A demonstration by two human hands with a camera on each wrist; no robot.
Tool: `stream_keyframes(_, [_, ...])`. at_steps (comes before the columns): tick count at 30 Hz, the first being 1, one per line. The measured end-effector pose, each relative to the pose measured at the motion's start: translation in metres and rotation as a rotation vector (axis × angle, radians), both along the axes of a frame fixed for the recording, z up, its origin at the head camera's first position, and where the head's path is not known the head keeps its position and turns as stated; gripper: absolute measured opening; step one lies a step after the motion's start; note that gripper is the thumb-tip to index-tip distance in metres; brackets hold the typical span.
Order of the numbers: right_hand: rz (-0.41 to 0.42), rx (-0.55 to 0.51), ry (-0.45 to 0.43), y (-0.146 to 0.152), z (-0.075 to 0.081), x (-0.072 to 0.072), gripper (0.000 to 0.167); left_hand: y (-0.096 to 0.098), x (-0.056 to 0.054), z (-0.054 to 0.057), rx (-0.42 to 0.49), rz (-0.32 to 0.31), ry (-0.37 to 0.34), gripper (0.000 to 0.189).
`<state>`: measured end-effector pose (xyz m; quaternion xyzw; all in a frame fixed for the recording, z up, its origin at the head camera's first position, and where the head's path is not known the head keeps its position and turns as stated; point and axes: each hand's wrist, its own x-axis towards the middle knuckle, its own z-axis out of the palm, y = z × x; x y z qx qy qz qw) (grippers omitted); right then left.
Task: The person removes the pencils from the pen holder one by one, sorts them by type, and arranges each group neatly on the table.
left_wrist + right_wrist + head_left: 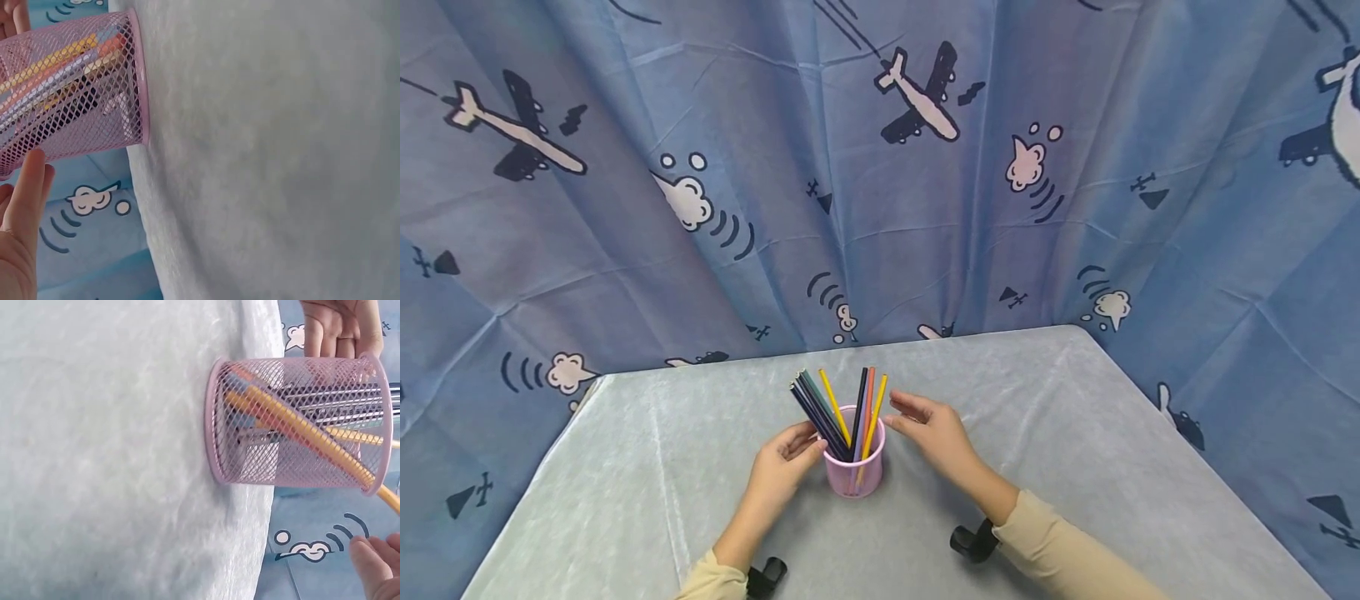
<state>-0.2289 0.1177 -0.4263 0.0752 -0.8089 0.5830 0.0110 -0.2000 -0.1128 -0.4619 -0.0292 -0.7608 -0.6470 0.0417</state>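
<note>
A pink mesh pencil cup (pixel 855 479) stands upright on the table. Colored pencils (pixel 820 415) lean out of it, a dark bundle to the left, with yellow, orange, black and purple ones beside it. At the cup's left side is my left hand (pixel 778 467), thumb and fingertips right at the rim. In the left wrist view its extended fingers (pixel 28 187) overlap the mesh near the rim. My right hand (pixel 943 437) hovers to the right of the cup, fingers loosely bent and holding nothing. The right wrist view has its fingertips (pixel 369 559) apart from the mesh, near a yellow pencil (pixel 390 499).
Pale grey cloth covers the table (pixel 1075 467). Behind it and at both sides hangs a blue curtain (pixel 737 108) printed with airplanes and clouds. Each wrist carries a black camera mount (pixel 973 542), close above the tabletop.
</note>
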Motion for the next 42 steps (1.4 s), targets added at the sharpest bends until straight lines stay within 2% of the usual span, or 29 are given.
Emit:
stream_keyframes(5, [-0.012, -0.078, -0.016, -0.005, -0.001, -0.003, 0.047, 0.001, 0.001, -0.002, 0.07, -0.004, -0.014, 0.042])
stream_keyframes(10, [-0.024, -0.141, -0.022, -0.008, 0.001, -0.005, 0.042, 0.003, 0.002, -0.001, 0.099, -0.004, -0.009, 0.04])
stream_keyframes(23, [-0.095, -0.18, -0.044, -0.014, 0.003, -0.009, 0.032, 0.004, 0.005, 0.002, 0.079, -0.001, -0.002, 0.04])
stream_keyframes(29, [-0.09, -0.253, -0.075, -0.017, 0.004, -0.011, 0.031, 0.003, 0.005, 0.002, 0.082, -0.01, -0.012, 0.04])
stream_keyframes(38, [-0.088, -0.297, -0.081, -0.019, 0.004, -0.013, 0.032, 0.003, 0.004, 0.0, 0.093, -0.02, -0.012, 0.04])
stream_keyframes(42, [-0.094, -0.322, -0.11, -0.021, 0.005, -0.014, 0.031, 0.003, 0.003, 0.0, 0.102, -0.024, -0.017, 0.039])
